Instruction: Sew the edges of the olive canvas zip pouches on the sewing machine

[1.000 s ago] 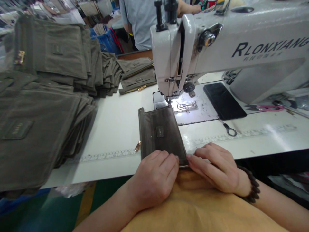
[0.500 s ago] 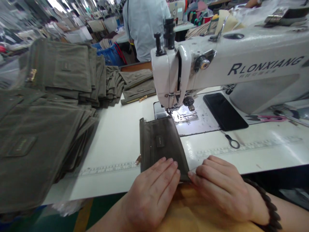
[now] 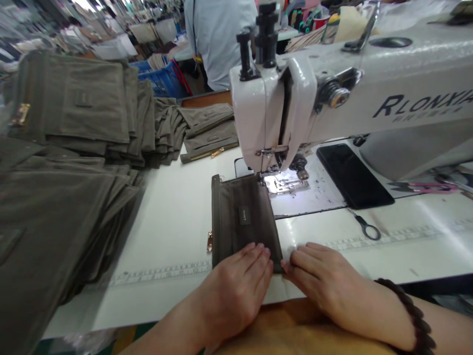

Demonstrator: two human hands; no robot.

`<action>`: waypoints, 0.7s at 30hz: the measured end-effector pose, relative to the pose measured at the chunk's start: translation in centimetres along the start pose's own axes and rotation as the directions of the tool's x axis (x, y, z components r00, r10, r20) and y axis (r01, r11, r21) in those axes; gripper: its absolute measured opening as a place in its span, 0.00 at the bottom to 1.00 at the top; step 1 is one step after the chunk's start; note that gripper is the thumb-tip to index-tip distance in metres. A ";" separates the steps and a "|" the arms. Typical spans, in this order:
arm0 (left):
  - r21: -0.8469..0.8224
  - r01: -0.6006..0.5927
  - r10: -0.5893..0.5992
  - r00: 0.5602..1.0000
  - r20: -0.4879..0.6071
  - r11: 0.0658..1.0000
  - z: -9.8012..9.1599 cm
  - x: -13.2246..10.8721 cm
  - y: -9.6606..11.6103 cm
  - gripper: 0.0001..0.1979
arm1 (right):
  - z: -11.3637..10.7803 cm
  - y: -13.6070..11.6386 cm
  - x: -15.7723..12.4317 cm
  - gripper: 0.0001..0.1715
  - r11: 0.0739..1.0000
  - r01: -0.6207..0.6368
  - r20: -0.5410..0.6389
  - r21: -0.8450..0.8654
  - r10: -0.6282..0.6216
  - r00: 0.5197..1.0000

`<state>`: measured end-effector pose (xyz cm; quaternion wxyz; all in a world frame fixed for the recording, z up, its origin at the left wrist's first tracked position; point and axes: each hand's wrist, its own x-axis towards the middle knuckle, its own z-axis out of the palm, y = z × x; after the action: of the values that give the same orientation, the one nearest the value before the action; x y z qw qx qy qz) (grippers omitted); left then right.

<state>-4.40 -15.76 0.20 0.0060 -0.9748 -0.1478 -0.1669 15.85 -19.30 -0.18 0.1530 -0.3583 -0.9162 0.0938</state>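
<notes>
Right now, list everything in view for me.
Pouch: 1, dark olive, centre
Other pouches: uncountable, olive, left
Sewing machine: 1, white, right
Table: 1, white, beneath
Phone: 1, black, machine bed
Ring strap: 1, dark, beside phone
Snips: 1, pink, right of phone
Measuring strip: 1, pale, near table edge
Crate: 1, blue, behind
Nearest co-worker: 1, pale-shirted, behind machine
Further people and goods: uncounted, mixed, background
Cloth: 1, ochre, lap
Bracelet: 1, brown, right wrist
Left hand: 1, bare, on pouch
Right hand: 1, bare, pouch corner
</notes>
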 end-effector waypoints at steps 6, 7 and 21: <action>-0.011 0.004 -0.005 1.000 -0.016 1.000 0.3 0.6 -1.7 0.14 | -0.8 1.1 1.2 0.10 0.988 0.072 0.085 -0.133 -0.061 0.995; -0.010 0.003 -0.004 1.000 -0.017 1.000 0.3 0.7 -2.0 0.14 | -0.7 1.3 1.4 0.09 0.984 0.078 0.096 -0.157 -0.064 0.993; 0.057 -0.028 0.031 0.998 -0.061 0.998 1.3 2.1 -5.7 0.16 | -1.0 4.2 3.9 0.06 0.948 0.157 0.221 -0.279 -0.096 0.971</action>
<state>-3.74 -9.58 -0.59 0.0403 -0.9707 -0.1377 -0.1929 16.10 -13.46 0.41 0.0087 -0.3058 -0.9519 -0.0172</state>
